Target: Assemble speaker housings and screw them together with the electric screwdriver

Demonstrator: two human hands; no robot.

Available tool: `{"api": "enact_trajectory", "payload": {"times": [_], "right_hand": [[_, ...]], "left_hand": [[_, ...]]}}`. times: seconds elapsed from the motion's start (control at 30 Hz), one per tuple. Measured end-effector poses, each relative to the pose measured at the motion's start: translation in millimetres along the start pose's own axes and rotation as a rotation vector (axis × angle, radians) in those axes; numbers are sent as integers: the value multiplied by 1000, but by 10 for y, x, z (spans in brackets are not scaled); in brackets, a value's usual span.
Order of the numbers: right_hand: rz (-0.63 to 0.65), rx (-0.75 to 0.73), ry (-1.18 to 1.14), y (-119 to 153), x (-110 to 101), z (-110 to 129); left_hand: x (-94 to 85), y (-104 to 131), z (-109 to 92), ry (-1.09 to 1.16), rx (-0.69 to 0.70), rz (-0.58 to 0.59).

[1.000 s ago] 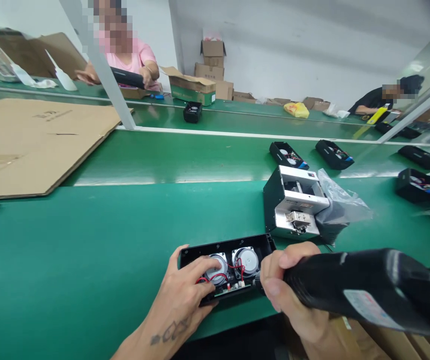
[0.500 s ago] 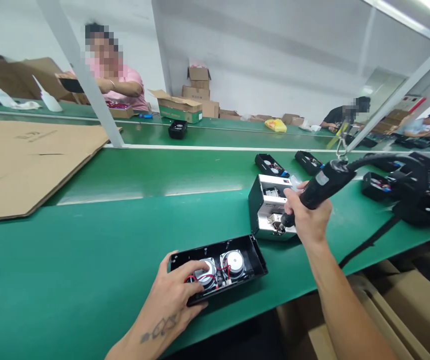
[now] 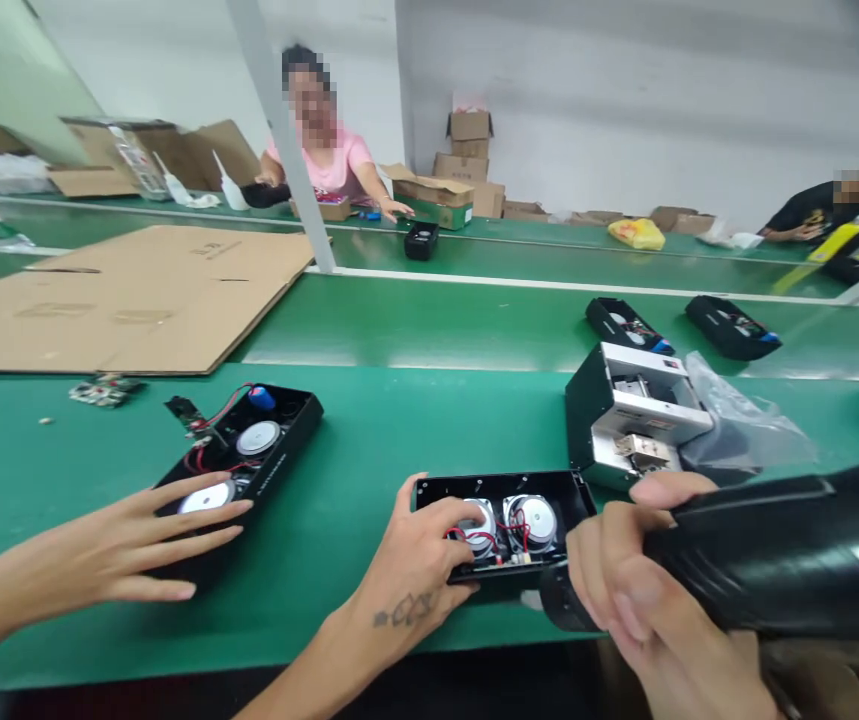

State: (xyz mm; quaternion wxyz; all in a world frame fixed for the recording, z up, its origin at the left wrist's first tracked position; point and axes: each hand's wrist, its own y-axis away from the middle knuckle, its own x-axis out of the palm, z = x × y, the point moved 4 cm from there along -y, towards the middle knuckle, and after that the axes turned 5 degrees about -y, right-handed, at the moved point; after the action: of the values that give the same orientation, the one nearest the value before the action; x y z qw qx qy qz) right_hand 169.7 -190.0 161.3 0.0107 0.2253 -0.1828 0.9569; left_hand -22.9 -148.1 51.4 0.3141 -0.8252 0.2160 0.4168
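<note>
An open black speaker housing (image 3: 541, 492) lies near the front edge of the green belt, with two round speakers and red wires inside. My left hand (image 3: 418, 570) presses on its left half, fingers over the left speaker. My right hand (image 3: 624, 585) grips a thick black electric screwdriver (image 3: 774, 560), whose front end sits at the housing's right front corner; the tip is hidden. A silver and black screw feeder box (image 3: 624, 420) stands just behind the housing.
A co-worker's hand (image 3: 144, 540) reaches in from the left onto a second open housing (image 3: 256, 440). A small circuit board (image 3: 103, 390) and a cardboard sheet (image 3: 136, 300) lie at left. More housings (image 3: 624, 325) sit farther back, a plastic bag (image 3: 744, 430) beside the feeder. People work across the line.
My right hand has brought the screwdriver back from the feeder box to the housing's right end. A co-worker's hand and a second housing have come into view at left.
</note>
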Motion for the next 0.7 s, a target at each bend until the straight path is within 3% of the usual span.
{"api": "enact_trajectory", "payload": {"times": [0.1, 0.2, 0.43, 0.7], "right_hand": [[73, -41, 24, -108, 225, -113], [135, -27, 90, -192, 311, -252], [114, 16, 259, -160, 235, -471], [119, 5, 350, -153, 174, -483]], "left_hand": [[19, 14, -4, -5, -5, 16], [45, 26, 3, -5, -19, 20], [45, 22, -15, 11, -46, 48], [8, -3, -27, 54, -74, 72]]}}
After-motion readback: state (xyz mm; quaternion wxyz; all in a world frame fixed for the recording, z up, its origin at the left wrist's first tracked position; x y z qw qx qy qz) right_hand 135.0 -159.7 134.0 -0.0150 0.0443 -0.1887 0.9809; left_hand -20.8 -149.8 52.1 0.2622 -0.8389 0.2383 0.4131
